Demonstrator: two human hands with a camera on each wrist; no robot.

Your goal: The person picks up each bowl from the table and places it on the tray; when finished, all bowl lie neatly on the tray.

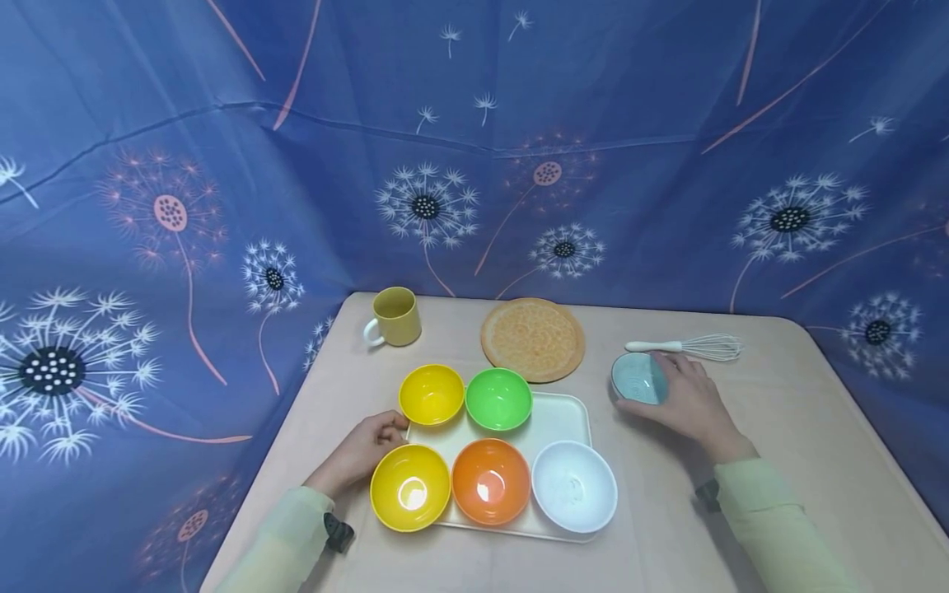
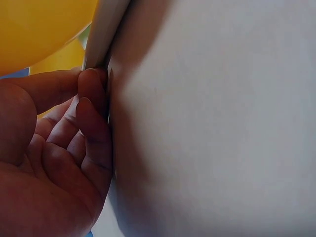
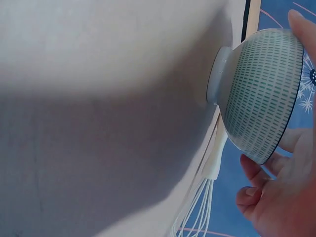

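My left hand [image 1: 365,451] pinches the left edge of a white tray [image 1: 565,416], thumb and fingertips meeting at its rim in the left wrist view. On that tray stand two yellow bowls [image 1: 432,395], a green bowl [image 1: 499,399], an orange bowl [image 1: 491,482] and a white bowl [image 1: 574,487]. The front yellow bowl [image 1: 410,488] overhangs the tray's left side. To the right of the tray, my right hand [image 1: 689,402] grips a small bowl [image 3: 264,94] by its rim, thumb and fingers on opposite sides. Its outside carries green dashes, and its foot is close over the table.
A whisk [image 1: 685,347] with a white handle lies just behind the right hand. Behind the tray is a round, flatbread-patterned mat [image 1: 532,339]. A mustard mug [image 1: 396,316] with a white handle stands at the back left. Blue dandelion-print cloth [image 1: 638,206] hangs behind the table.
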